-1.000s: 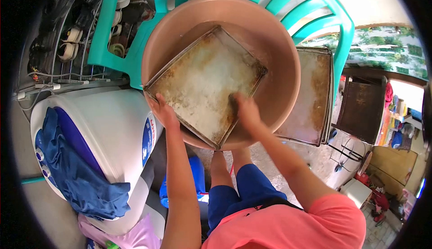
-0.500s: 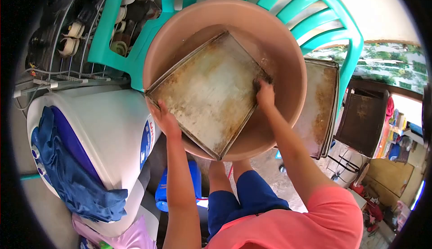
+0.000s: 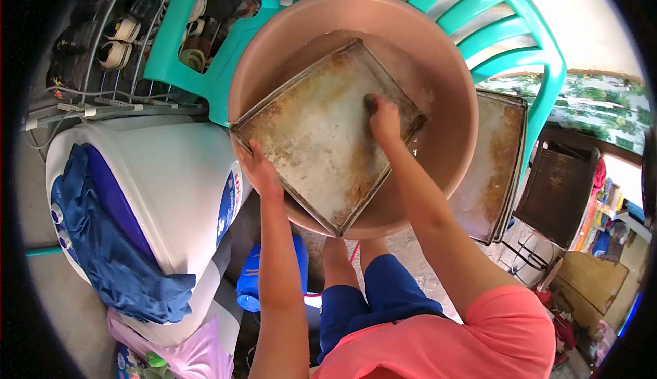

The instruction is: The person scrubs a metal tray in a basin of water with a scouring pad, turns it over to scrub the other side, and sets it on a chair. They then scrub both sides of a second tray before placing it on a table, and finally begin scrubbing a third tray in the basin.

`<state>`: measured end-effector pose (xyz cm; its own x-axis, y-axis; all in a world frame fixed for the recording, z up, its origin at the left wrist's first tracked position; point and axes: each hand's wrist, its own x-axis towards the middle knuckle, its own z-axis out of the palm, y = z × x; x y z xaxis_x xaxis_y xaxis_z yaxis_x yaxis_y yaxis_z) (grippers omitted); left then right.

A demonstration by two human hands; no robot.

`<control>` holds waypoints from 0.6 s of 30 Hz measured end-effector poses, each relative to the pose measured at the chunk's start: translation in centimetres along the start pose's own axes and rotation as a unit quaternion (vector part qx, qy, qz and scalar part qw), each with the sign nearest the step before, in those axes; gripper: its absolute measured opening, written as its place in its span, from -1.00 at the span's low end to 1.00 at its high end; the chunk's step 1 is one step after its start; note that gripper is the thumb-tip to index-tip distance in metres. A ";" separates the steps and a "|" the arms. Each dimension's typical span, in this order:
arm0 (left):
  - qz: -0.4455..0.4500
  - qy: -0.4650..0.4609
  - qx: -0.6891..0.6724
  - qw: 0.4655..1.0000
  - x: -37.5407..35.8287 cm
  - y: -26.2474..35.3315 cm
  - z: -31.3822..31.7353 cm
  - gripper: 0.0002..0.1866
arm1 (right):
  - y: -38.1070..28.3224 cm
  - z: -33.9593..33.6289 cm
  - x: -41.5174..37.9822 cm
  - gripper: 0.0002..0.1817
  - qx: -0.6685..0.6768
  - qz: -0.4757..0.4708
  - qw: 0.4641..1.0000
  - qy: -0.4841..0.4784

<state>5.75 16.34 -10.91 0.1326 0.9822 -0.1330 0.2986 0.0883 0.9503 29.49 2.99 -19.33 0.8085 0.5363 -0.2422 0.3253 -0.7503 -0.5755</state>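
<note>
A square metal tray (image 3: pixel 321 139) with brown stains lies tilted in a round pinkish-brown basin (image 3: pixel 458 132), which rests on a green plastic chair (image 3: pixel 229 57). My left hand (image 3: pixel 263 173) grips the tray's lower-left edge, thumb over the rim. On the tray's face, right of its middle, my right hand (image 3: pixel 385 122) is closed around a small dark scrubbing pad (image 3: pixel 370 103). A little water shows in the basin around the tray.
More stained trays (image 3: pixel 496 160) lean right of the basin, with a dark tray (image 3: pixel 556 180) beyond. At left stand a white washing machine (image 3: pixel 164 180) with a blue cloth (image 3: pixel 116 249) and a shoe rack (image 3: pixel 137 43). A blue container (image 3: pixel 274 269) sits below.
My right hand has moved with the dark pad from the tray's right edge, left and up onto its face. My left hand still holds the edge. The whole view has shifted slightly.
</note>
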 end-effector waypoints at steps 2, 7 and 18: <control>0.007 0.003 0.020 1.000 0.1 -0.7 0.1 -0.34 | -4.1 -1.1 -7.4 -0.52 -0.004 -0.016 0.996 -0.083; 0.010 0.023 -0.029 0.999 0.2 -1.4 0.4 -0.40 | -3.4 -0.8 -14.1 -0.45 0.020 -0.216 0.971 -0.099; 0.011 0.016 -0.023 1.000 0.5 -2.6 0.2 -0.41 | 2.5 -1.5 -10.7 -0.43 -0.097 -0.096 0.989 -0.049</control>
<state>5.27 16.55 -13.49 0.1080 0.9888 -0.1028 0.2524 0.0728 0.9649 22.34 -5.20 -17.02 0.6744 0.7038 -0.2235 0.5634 -0.6860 -0.4604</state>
